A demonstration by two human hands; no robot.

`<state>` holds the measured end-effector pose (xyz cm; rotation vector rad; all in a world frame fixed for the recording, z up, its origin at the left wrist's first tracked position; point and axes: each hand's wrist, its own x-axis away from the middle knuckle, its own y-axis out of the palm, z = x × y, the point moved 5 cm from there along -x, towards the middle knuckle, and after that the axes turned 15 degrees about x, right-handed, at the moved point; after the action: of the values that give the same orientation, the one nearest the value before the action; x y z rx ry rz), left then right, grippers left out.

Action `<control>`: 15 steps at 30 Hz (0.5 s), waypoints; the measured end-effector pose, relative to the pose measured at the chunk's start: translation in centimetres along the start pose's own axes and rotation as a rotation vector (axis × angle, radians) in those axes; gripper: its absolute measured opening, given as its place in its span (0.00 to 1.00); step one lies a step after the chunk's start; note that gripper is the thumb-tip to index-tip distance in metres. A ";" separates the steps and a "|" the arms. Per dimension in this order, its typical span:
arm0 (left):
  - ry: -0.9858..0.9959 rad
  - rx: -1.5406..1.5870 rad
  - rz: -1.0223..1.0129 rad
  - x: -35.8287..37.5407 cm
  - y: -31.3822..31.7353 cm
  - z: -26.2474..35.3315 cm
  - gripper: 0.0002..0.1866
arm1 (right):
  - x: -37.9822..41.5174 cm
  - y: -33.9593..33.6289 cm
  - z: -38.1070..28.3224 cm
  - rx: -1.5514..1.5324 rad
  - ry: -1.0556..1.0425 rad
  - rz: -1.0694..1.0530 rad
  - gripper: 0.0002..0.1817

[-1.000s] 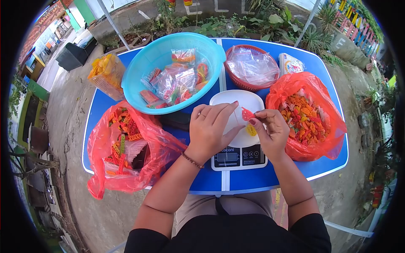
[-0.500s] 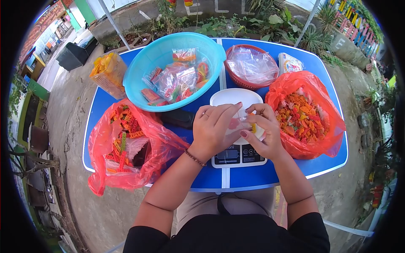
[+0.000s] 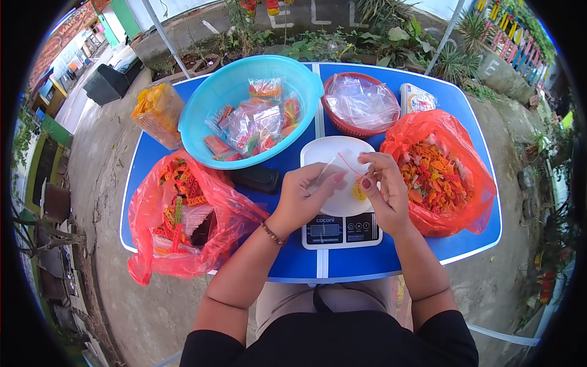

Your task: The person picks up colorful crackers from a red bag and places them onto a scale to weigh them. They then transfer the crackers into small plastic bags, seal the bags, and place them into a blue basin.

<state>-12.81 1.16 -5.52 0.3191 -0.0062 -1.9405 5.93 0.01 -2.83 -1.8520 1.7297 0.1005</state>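
Note:
A small clear zip bag point(image 3: 338, 166) with a red strip along its edge is stretched between my hands over the white plate of a kitchen scale point(image 3: 333, 147). My left hand point(image 3: 302, 191) pinches the bag's left side between thumb and fingers. On the other side, my right hand point(image 3: 387, 189) is closed with thumb and fingertips at the bag's red-striped edge. Something small and yellow point(image 3: 358, 189) shows beside the right thumb, above the plate. The scale's dark display point(image 3: 324, 230) faces me.
A turquoise basket point(image 3: 199, 113) of filled bags and a red basket point(image 3: 334, 115) of clear bags stand behind. Red plastic bags of colourful pieces flank the scale, left point(image 3: 143, 235) and right point(image 3: 486, 177). A black object point(image 3: 257, 178), a yellow-filled container point(image 3: 158, 113) and a white pack point(image 3: 418, 98) lie around.
My hands have moved apart and the clear bag is now spread open to view between them. My left hand has turned, its fingers lower. The whole view has shifted slightly.

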 end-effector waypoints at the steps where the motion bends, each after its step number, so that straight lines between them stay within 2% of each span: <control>1: -0.004 0.167 0.076 0.0 0.2 -0.2 0.17 | 0.0 -0.3 0.3 -0.050 0.089 0.026 0.11; 2: -0.009 0.333 0.153 0.0 0.2 -0.3 0.14 | -0.1 -0.6 0.2 0.164 0.025 0.035 0.12; 4: -0.048 0.397 0.183 -0.1 -0.6 -0.1 0.13 | -0.5 -1.1 0.3 0.589 -0.110 0.049 0.15; 7: -0.062 0.534 0.234 -0.2 -0.7 0.3 0.16 | -0.3 -0.3 0.4 0.925 -0.191 0.029 0.17; 9: -0.063 0.645 0.267 -0.1 -0.3 1.0 0.18 | -0.3 -0.1 0.6 0.888 -0.203 0.030 0.15; 12: -0.077 0.654 0.229 0.0 -0.5 0.9 0.19 | -0.4 -0.2 0.9 0.792 -0.155 0.013 0.11; 15: -0.109 0.496 0.258 0.2 -0.4 0.8 0.16 | -0.5 -0.2 1.3 0.687 -0.096 -0.021 0.10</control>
<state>-13.43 1.06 -4.88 0.5106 -0.5794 -1.6770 6.47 1.05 -3.66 -1.3275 1.4319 -0.3650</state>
